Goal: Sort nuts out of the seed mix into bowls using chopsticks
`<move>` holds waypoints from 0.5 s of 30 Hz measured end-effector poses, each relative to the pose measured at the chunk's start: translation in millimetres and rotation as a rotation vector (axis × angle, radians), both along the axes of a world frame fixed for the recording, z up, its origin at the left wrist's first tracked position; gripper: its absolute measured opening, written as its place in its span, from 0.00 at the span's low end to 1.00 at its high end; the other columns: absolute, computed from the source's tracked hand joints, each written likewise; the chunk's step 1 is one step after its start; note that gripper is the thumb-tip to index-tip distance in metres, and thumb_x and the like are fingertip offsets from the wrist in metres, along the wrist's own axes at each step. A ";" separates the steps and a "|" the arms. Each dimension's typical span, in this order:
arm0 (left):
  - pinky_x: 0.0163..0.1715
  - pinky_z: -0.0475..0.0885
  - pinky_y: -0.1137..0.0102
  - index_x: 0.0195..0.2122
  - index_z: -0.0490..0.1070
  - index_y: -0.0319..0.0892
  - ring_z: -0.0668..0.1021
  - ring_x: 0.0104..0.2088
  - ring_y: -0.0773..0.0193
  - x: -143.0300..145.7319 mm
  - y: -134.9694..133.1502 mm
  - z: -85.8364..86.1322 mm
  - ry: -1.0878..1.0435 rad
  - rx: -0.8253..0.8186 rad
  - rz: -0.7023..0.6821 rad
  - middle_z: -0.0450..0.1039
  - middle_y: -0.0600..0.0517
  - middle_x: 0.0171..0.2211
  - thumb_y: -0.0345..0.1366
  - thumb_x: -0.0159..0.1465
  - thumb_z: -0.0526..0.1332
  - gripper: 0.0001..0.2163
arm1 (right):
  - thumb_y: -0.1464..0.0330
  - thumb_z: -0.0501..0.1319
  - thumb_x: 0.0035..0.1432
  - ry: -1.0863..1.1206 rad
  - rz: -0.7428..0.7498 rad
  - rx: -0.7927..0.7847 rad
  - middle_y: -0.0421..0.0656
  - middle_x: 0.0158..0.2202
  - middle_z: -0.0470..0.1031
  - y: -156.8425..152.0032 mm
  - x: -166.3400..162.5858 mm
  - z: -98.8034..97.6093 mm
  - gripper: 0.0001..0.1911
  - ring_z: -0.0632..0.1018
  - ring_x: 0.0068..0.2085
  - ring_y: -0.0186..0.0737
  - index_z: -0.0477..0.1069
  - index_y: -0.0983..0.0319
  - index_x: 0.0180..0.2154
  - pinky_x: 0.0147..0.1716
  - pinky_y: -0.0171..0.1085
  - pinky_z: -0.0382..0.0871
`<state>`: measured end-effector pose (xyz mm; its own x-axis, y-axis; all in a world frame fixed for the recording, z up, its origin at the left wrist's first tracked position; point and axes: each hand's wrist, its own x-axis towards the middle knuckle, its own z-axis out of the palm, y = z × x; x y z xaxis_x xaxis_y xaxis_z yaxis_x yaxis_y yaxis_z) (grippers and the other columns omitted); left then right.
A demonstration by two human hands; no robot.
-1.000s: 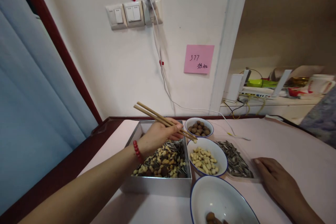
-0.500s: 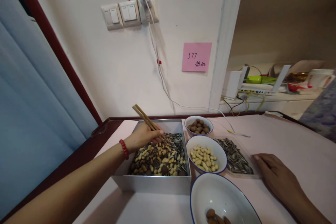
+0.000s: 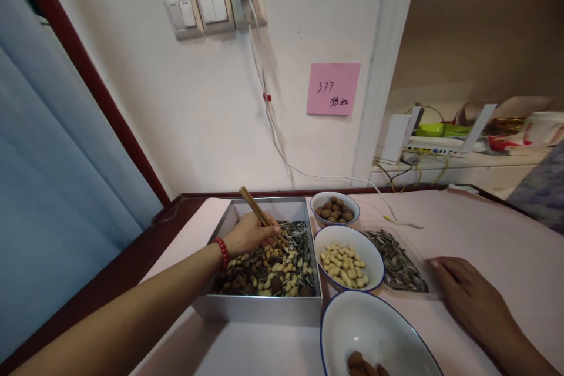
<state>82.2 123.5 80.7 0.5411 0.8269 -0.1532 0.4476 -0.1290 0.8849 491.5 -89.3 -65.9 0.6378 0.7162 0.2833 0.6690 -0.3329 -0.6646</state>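
My left hand [image 3: 253, 234], with a red bead bracelet [image 3: 223, 252] on the wrist, is closed around a pair of wooden chopsticks [image 3: 255, 207]. Their tips dip among mixed peanuts, sunflower seeds and round brown nuts in a grey-white box [image 3: 264, 310]. Whether the tips pinch anything is too small to tell. On the right, my right hand [image 3: 473, 305] rests on the table, fingers loosely extended, beside the edge of a clear shallow tray [image 3: 434, 292] of sunflower seeds [image 3: 396, 261]. Nothing shows in that hand.
Between box and tray stand three blue-rimmed white bowls: one with round brown nuts [image 3: 335, 210], one with peanuts [image 3: 343, 264], the nearest bowl [image 3: 374, 320] with a few brown nuts [image 3: 363, 364]. A white cable [image 3: 388, 205] trails onto the table. A router [image 3: 392, 138] stands on the shelf behind.
My left hand has shifted slightly right and forward, and the chopsticks stand a little steeper in the box. My right hand has stayed beside the tray. The view has tilted down slightly.
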 end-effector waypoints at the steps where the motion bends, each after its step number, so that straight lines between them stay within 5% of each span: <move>1: 0.32 0.78 0.69 0.33 0.75 0.43 0.84 0.30 0.60 0.4 -0.8 -0.4 0.002 0.004 -0.002 0.80 0.53 0.28 0.37 0.59 0.68 0.05 | 0.41 0.49 0.55 0.000 0.002 -0.002 0.50 0.45 0.80 0.1 -0.1 0.2 0.32 0.78 0.51 0.57 0.78 0.58 0.35 0.56 0.54 0.72; 15: 0.34 0.79 0.69 0.34 0.75 0.42 0.84 0.31 0.60 2.4 -6.5 4.2 -0.010 0.025 0.063 0.81 0.51 0.28 0.37 0.63 0.66 0.04 | 0.41 0.48 0.55 0.002 0.000 -0.006 0.49 0.46 0.79 -0.9 2.0 -2.2 0.32 0.78 0.51 0.57 0.78 0.58 0.35 0.54 0.54 0.73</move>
